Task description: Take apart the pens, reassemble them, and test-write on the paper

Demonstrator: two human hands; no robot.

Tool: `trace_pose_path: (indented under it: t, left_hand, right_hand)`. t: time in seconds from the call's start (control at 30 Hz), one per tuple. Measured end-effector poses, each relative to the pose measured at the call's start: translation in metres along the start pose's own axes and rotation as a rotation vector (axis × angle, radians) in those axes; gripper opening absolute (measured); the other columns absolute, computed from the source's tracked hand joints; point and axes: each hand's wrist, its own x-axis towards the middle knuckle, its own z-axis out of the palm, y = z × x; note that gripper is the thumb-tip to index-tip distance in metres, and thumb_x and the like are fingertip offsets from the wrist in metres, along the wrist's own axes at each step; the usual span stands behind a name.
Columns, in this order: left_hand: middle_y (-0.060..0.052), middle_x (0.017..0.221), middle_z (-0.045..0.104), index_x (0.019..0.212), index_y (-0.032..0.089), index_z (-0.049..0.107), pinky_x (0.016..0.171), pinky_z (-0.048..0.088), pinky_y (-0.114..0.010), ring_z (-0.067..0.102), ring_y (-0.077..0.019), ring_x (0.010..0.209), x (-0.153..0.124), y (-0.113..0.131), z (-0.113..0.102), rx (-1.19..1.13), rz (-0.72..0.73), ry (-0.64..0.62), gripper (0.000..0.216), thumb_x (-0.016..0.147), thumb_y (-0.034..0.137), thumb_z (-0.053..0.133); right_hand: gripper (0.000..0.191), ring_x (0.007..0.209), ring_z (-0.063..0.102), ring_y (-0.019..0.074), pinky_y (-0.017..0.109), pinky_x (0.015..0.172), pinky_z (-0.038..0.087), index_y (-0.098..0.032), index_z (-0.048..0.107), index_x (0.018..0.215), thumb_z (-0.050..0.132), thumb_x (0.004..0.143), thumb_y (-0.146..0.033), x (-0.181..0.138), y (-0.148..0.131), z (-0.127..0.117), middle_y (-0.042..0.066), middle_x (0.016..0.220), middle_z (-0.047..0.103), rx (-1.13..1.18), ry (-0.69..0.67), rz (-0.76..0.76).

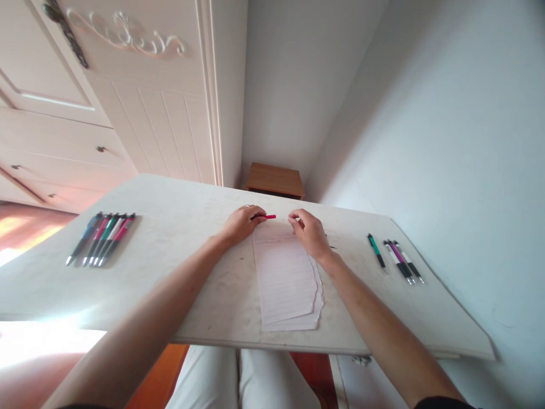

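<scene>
My left hand (244, 223) is closed on a short red pen part (270, 216), whose red end points right; a dark bit shows at the fingers. Just to its right, my right hand (310, 230) is curled with thumb and fingertips pinched together. Whatever sits in that pinch, if anything, is too small to make out. Under and in front of both hands lie torn-edged sheets of lined paper (286, 284), with some handwriting near the top. A thin dark piece (333, 247) shows on the table beside my right wrist, partly hidden by it.
Several pens (103, 238) lie side by side at the table's left. On the right are a green pen (377, 252) and a small group of white and purple pens (403, 261). The white table (191, 199) meets a wall on the right; a white cabinet (170, 113) stands behind.
</scene>
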Motion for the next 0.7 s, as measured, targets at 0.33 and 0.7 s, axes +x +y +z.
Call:
trace_pose_path:
  t: [0.33,0.7]
  left_hand:
    - [-0.004,0.096,0.073,0.094,0.021,0.071,0.085,0.049,-0.034,0.066,-0.021,0.09,-0.0011,0.0055,0.0028,-0.016,0.06,-0.028,0.015,0.089,0.028,0.058]
    - [-0.005,0.093,0.074,0.092,0.021,0.071,0.081,0.049,-0.032,0.065,-0.0205,0.085,0.0009,0.0053,0.0029,-0.03,-0.044,0.07,0.017,0.09,0.028,0.056]
  right_hand:
    - [0.015,0.069,0.064,0.0155,0.029,0.069,0.052,-0.021,0.067,0.099,0.056,0.089,-0.021,-0.0021,0.0019,0.0051,0.005,0.095,0.07,0.064,0.029,-0.045]
    - [0.026,0.09,0.067,0.0188,0.034,0.089,0.051,-0.018,0.069,0.105,0.054,0.085,-0.014,0.0041,0.0031,0.0017,0.008,0.107,0.071,-0.072,-0.046,-0.03]
